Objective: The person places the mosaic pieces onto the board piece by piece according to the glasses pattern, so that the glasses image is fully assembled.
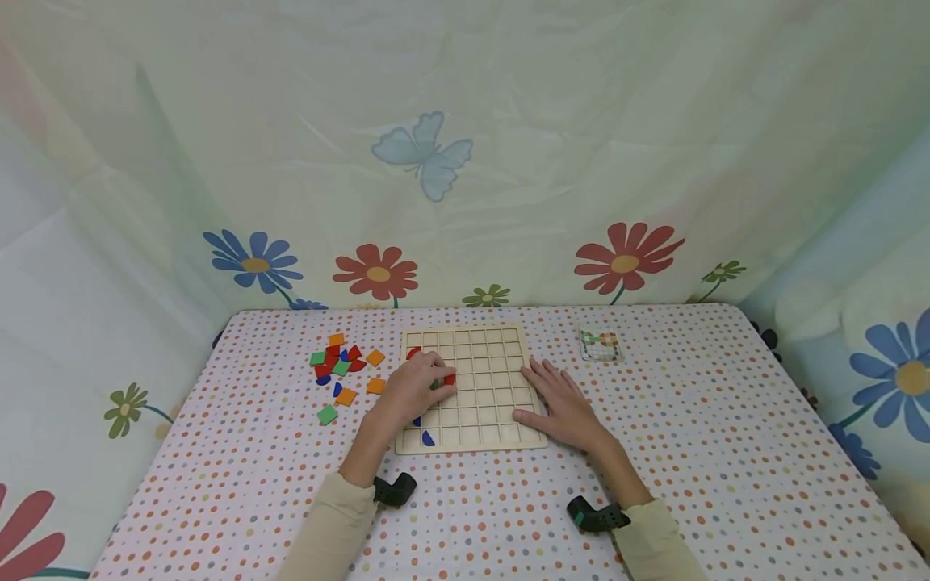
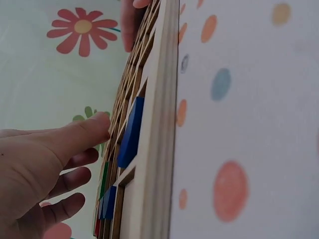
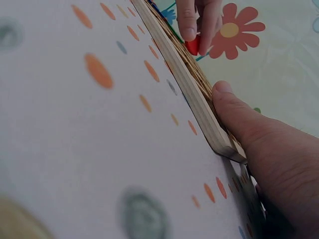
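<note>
Here, left hand [image 1: 416, 387] fingers pinching red piece [image 1: 450, 379] over grid board [image 1: 501, 359]; right hand [image 1: 563, 403] flat, fingers straight.

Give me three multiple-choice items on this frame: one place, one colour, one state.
1. Where is the loose pile of tiles?
A. Left of the board
B. Right of the board
C. On the card

2. What colour is the tile at the left hand's fingertips?
A. Green
B. Red
C. Orange

3. How is the right hand placed?
A. Lifted off the table
B. Curled round a tile
C. Flat, fingers straight, on the board's right edge

Answers:
1. A: in the head view the tiles lie left of the board, and the card lies on the right.
2. B: the right wrist view shows the left hand pinching a red tile.
3. C: the hand lies open on the board, thumb at its edge.
</note>
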`<state>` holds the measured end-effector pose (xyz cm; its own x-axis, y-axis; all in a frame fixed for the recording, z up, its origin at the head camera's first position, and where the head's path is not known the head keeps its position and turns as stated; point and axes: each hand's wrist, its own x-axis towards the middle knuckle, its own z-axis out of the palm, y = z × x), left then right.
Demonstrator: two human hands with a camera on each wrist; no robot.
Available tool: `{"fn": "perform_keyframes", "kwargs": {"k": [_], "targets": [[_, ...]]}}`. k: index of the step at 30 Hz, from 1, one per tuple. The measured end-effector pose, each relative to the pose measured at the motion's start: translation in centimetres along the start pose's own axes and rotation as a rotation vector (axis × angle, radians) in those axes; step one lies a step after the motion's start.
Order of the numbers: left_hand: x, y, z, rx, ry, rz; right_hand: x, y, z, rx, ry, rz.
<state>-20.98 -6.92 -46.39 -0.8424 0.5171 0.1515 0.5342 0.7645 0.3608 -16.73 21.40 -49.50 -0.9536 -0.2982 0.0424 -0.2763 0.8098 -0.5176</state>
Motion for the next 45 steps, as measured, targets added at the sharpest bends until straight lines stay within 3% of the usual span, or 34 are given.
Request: {"fn": "perform_keyframes", "kwargs": {"k": [9,18,31,41,45], "targets": [[-0.06,-0.34,0.24,0.099,0.016,0.033,0.17,-0.03,0.12,-0.007,0.000,-0.002],[0.13,-0.46,0.39,0.082,0.074,0.035,0.12,-0.09,0.01,0.000,0.002,-0.001],[-0.03,-0.42,0.14,0.087,0.060,0.026,-0.01,-0.21,-0.03,0.000,-0.004,0.005],[-0.05,-0.47,0.03,0.053,0.062,0.015,-0.01,-0.16,-0.07,0.004,-0.003,0.007],[-0.36,-0.70,-0.32,-0.006,0.041,0.013,0.06,-0.09,0.05,-0.002,-0.001,0.005]]}}
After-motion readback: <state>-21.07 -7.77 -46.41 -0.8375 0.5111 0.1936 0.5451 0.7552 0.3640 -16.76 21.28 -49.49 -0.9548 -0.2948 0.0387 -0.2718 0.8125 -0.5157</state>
